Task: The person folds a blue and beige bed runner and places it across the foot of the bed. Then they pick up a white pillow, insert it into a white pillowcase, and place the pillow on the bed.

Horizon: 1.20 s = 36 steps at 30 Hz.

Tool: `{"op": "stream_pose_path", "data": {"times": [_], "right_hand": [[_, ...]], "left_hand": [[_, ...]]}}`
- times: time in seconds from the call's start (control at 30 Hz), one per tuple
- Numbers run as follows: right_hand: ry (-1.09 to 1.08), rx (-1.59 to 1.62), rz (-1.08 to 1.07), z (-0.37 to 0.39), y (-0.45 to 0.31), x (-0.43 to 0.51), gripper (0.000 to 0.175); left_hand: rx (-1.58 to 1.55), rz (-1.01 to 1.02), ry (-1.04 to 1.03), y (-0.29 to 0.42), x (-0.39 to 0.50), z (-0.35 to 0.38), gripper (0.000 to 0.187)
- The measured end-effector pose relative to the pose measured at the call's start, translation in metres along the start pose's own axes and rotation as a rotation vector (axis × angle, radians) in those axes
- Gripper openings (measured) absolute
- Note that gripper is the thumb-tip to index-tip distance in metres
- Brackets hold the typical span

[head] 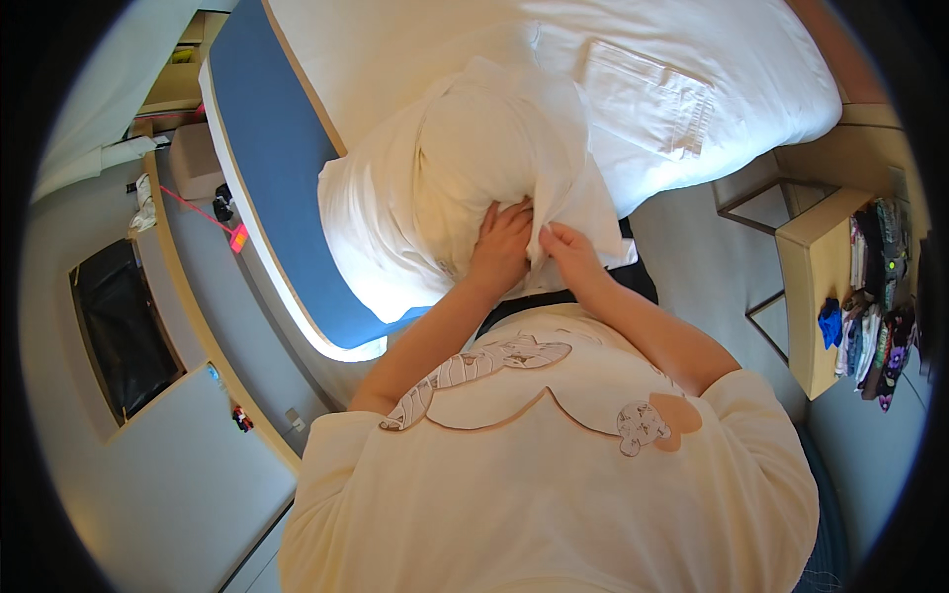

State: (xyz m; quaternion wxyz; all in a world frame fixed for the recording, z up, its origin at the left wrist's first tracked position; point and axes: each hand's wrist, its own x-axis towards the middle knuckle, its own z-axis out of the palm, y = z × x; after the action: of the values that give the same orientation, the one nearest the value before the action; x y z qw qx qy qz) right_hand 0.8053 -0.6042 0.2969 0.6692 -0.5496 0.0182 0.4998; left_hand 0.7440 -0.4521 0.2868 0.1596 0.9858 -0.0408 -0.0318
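A bulky white cloth [474,141] lies bunched in front of me, with one rounded, padded-looking part and loose flaps. Whether it is a garment or a cover, I cannot tell. My left hand [502,248] rests against its near side, fingertips tucked into a fold. Just beside it, my right hand [574,256] pinches the edge of a flap between thumb and fingers. Beyond, to the right, a folded white garment [649,100] with visible seams lies flat on the white bedding [645,174].
A blue panel [267,163] with a pale rim runs along the left, partly under the cloth. At right stands a wooden shelf unit [812,296] with stacked clothes [878,259] and a blue cloth [830,322]. A beige stool [196,159] and a pink-handled tool [238,238] are at left.
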Motion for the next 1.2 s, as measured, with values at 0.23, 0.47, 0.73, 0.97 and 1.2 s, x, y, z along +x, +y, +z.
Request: {"op": "stream_pose_path", "data": {"times": [0.23, 0.47, 0.73, 0.97, 1.2], "right_hand": [[0.085, -0.470, -0.083, -0.037, -0.009, -0.015, 0.032], [-0.154, -1.132, -0.402, 0.009, -0.046, -0.028, 0.025], [-0.283, -1.140, -0.328, 0.004, -0.036, -0.011, 0.028], [0.170, -1.187, -0.181, -0.038, -0.070, -0.017, 0.022], [0.474, -1.291, -0.819, 0.012, -0.090, 0.068, 0.021]], "left_hand": [[-0.158, 0.154, 0.022, 0.008, -0.017, -0.031, 0.045], [-0.054, -0.031, 0.095, 0.003, -0.029, -0.022, 0.048], [-0.232, 0.192, -0.124, -0.010, 0.000, -0.004, 0.042], [-0.104, 0.226, 0.116, -0.017, -0.009, -0.035, 0.029], [-0.050, -0.124, 0.406, -0.032, 0.030, -0.064, 0.035]]}}
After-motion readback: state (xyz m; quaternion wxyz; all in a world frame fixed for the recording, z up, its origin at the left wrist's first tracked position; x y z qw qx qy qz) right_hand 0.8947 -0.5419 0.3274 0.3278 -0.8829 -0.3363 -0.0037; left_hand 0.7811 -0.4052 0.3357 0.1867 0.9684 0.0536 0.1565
